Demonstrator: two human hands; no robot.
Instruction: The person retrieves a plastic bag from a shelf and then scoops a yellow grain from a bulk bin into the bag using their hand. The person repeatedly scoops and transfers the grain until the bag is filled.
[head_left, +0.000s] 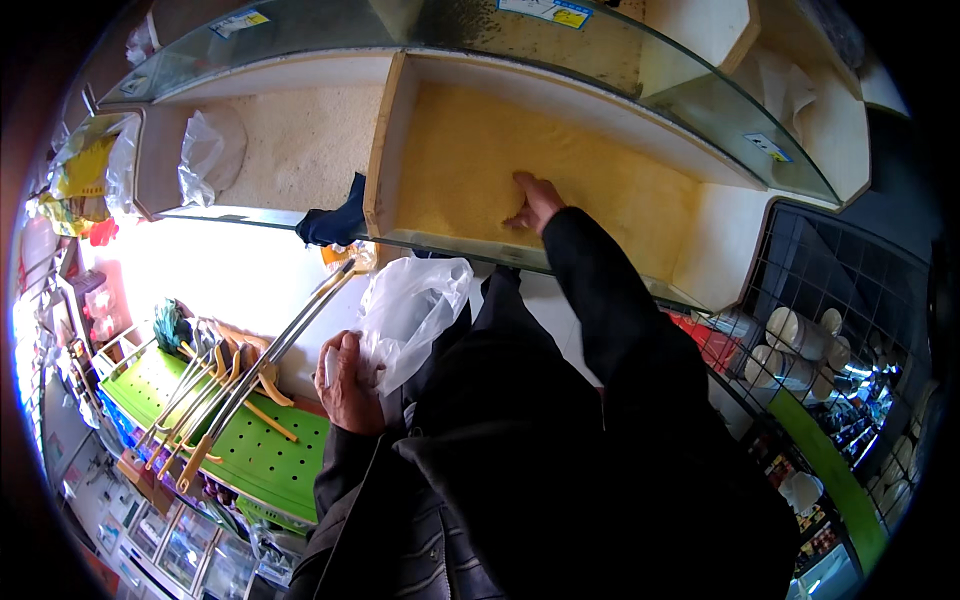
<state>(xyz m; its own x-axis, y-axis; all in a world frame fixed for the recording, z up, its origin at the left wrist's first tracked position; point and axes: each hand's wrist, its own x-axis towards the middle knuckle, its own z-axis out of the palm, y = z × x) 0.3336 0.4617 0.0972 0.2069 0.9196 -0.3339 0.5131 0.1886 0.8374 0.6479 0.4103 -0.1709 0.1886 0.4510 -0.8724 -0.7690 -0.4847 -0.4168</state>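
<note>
My right hand (534, 202) reaches into a wooden bin compartment (387, 150) that holds fine yellow grain or meal (465, 157). Its thumb and fingers are apart, over or touching the yellow surface; the fingertips are partly hidden, and I cannot tell whether they pinch any grains. In front of my body, my left hand (351, 386) holds a translucent white plastic bag (420, 315) by its edge. A small white object (331, 366) also sits in that hand. The bag's mouth faces up, and its contents cannot be made out.
A neighbouring compartment holds pale grain (307, 142) and a clear plastic bag (201, 157). Dark cloth (337, 217) hangs over the divider's end. Glass panels edge the bins. Metal rods with tan handles (262, 367) lie over a green perforated shelf (277, 457). Wire mesh (832, 277) stands at right.
</note>
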